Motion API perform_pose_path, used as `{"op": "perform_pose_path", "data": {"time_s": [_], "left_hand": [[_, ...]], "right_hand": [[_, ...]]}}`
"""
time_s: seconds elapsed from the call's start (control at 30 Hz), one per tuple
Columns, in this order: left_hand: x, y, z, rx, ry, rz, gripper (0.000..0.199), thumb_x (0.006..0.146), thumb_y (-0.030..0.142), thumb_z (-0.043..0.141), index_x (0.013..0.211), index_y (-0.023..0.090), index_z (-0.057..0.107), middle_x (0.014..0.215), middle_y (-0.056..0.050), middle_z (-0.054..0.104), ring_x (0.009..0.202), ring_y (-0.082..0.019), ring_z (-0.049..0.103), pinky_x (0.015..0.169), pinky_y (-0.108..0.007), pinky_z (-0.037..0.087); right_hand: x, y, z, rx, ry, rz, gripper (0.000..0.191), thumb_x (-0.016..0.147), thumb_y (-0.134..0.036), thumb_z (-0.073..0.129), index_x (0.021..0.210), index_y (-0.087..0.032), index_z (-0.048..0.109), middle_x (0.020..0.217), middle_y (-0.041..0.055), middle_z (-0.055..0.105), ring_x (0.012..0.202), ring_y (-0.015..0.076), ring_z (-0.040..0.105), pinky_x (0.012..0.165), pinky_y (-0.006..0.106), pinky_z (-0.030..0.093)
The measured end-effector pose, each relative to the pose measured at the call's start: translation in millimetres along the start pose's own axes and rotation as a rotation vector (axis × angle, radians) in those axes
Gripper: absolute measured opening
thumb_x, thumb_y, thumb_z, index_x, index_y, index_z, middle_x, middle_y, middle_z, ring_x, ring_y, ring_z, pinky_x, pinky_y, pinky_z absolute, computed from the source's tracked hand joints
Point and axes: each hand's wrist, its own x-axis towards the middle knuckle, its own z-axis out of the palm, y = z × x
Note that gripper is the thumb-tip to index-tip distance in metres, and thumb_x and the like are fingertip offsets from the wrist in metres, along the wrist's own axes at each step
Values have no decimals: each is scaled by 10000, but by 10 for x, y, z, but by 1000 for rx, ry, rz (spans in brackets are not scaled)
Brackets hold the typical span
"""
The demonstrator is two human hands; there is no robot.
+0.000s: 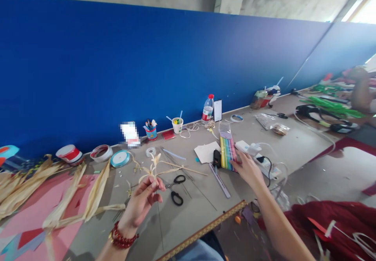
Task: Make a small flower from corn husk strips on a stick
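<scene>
Pinched between the fingertips of my left hand [143, 199] is a small pale husk flower [154, 166] on a thin wire stem that hangs down toward the table edge. My right hand [248, 169] has its fingers spread, touching the lower right side of a packet of multicoloured strips [227, 151] in clear plastic. Just left of the packet lies a black-handled tool [216, 159], with a purple ruler-like strip [220, 180] below it. Black-handled scissors [177, 198] rest right of my left hand. Several thin wires lie beyond them.
Dried husks [96, 190] lie over pink paper [26, 214] at left. Tape rolls, a pen cup [151, 131], a white cup [177, 125] and a bottle [207, 110] line the blue partition [176, 65]. A power strip [270, 169] is beside my right hand. A person's arm shows far right.
</scene>
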Motion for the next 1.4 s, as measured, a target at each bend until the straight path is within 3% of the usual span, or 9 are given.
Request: {"op": "perform_pose_path", "data": {"time_s": [0.13, 0.23, 0.33, 0.47, 0.53, 0.67, 0.8, 0.93, 1.4], "left_hand": [[25, -22, -23, -10, -9, 0, 144, 834, 262, 725, 775, 178, 624, 841, -38, 588, 806, -164, 567, 565, -224, 500], [34, -26, -32, -18, -10, 2, 132, 846, 246, 712, 786, 174, 619, 850, -41, 581, 810, -160, 566, 578, -228, 506], [41, -16, -53, -25, -16, 16, 118, 862, 238, 695, 797, 175, 619, 847, -35, 578, 809, -153, 565, 581, -223, 502], [52, 0, -92, -43, -20, 39, 92, 875, 229, 680, 821, 185, 620, 842, -22, 579, 813, -146, 564, 582, -216, 500], [56, 3, -112, -48, -13, 44, 92, 874, 223, 682, 821, 186, 617, 846, -19, 583, 814, -143, 566, 580, -211, 499], [65, -3, -144, -62, 9, 45, 110, 863, 226, 697, 812, 182, 611, 846, -15, 586, 814, -137, 568, 576, -201, 497], [77, -12, -164, -70, 21, 47, 121, 857, 228, 704, 807, 173, 608, 837, -16, 583, 797, -134, 571, 572, -205, 499], [86, -20, -168, -74, 30, 34, 133, 840, 232, 722, 811, 161, 614, 834, -25, 583, 788, -138, 579, 569, -207, 501], [39, 14, -183, -83, 12, 56, 117, 859, 239, 705, 810, 165, 629, 837, -23, 588, 787, -132, 585, 570, -203, 513]], "right_hand": [[-146, -5, 1, -264, -33, -222, 745, 777, -528, 661, 1433, -235, 462, 1437, 162, 502, 1200, 384, 570, 957, 479, 478], [-153, 39, 3, -294, -90, -366, 565, 838, -499, 624, 1345, -255, 577, 1424, 125, 548, 1211, 360, 573, 982, 461, 475], [-44, 72, -28, -293, -18, -428, 408, 938, -439, 503, 1259, -235, 652, 1311, 116, 646, 1113, 310, 636, 948, 416, 496], [268, 58, -29, -373, 154, -433, 375, 981, -371, 445, 1231, -196, 662, 1253, 111, 671, 1065, 278, 625, 941, 370, 473], [443, 47, 36, -424, 172, -405, 346, 977, -344, 457, 1189, -186, 680, 1200, 116, 689, 1037, 271, 612, 908, 355, 467], [705, 66, 243, -471, 112, -388, 250, 925, -311, 544, 1066, -206, 721, 1072, 106, 722, 916, 251, 618, 789, 328, 456], [816, 132, 364, -511, 49, -366, 168, 859, -288, 629, 963, -205, 732, 986, 99, 736, 928, 266, 625, 788, 330, 432], [881, 214, 364, -518, 8, -373, 225, 870, -324, 621, 1040, -202, 703, 1047, 103, 729, 1013, 285, 620, 840, 340, 435], [1124, 429, 306, -463, -179, -528, 224, 872, -262, 584, 1018, -198, 741, 1124, 121, 745, 990, 265, 706, 845, 329, 515]]}}
